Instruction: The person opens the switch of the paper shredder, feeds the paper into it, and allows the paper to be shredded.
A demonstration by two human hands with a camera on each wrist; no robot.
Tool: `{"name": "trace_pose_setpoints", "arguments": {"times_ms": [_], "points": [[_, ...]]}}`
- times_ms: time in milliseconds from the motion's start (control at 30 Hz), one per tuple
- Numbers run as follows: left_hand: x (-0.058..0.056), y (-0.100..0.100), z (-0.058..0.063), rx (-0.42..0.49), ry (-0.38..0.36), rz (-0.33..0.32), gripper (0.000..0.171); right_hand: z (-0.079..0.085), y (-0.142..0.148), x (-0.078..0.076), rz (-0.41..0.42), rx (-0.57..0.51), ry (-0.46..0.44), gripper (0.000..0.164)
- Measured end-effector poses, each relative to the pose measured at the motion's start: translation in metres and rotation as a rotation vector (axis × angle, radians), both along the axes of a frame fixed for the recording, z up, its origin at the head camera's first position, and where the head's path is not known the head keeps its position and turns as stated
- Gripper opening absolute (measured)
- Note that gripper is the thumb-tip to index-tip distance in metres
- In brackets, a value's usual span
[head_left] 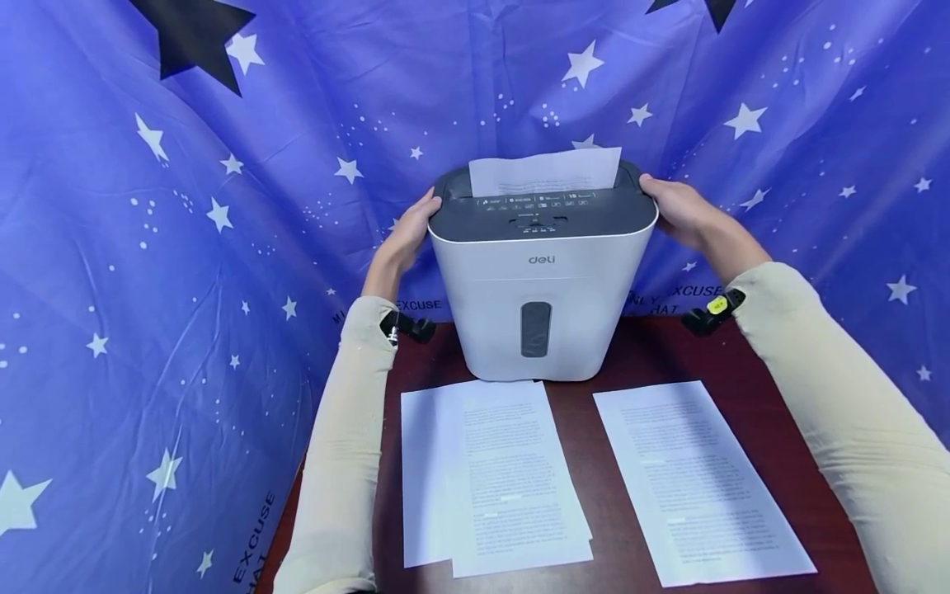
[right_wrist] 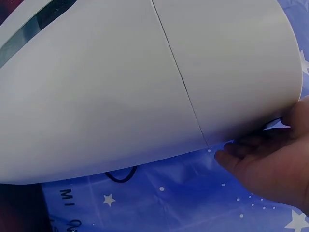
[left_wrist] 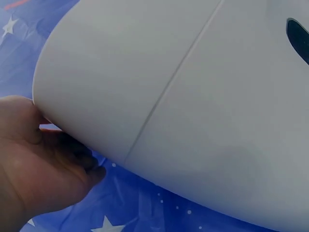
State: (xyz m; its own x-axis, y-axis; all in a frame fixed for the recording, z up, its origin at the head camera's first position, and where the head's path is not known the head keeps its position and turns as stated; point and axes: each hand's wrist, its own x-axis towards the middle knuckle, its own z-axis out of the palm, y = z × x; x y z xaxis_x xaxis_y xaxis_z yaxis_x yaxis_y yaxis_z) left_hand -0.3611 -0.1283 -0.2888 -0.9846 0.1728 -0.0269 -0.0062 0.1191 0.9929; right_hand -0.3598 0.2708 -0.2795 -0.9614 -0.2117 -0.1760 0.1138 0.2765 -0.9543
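A white paper shredder (head_left: 540, 309) with a dark grey top stands upright at the back of the table in the head view. A printed sheet (head_left: 545, 172) sticks up out of the slot in its top. My left hand (head_left: 410, 231) grips the shredder's upper left side, thumb on the top rim. On the opposite side my right hand (head_left: 679, 210) holds the upper right edge, its thumb also on the rim. Both wrist views show curled fingers along the shredder's side wall (left_wrist: 111, 82), partly hidden behind it.
On the dark red table (head_left: 604, 495), overlapping printed sheets (head_left: 512, 487) lie in front of the shredder at left. Another printed sheet (head_left: 701, 487) lies to the right. A blue star-patterned curtain (head_left: 245, 272) surrounds the table. A dark cable loop (right_wrist: 121, 180) shows behind the shredder.
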Motion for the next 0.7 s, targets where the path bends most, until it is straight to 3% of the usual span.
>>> {"name": "trace_pose_setpoints", "arguments": {"times_ms": [433, 700], "points": [[-0.006, -0.006, -0.015, 0.100, 0.107, -0.036, 0.056, -0.006, 0.003, 0.001, 0.038, -0.008, 0.065, 0.075], [-0.005, -0.007, -0.017, 0.136, 0.124, -0.034, 0.056, -0.010, 0.003, 0.000, 0.017, -0.074, 0.106, 0.057]]}}
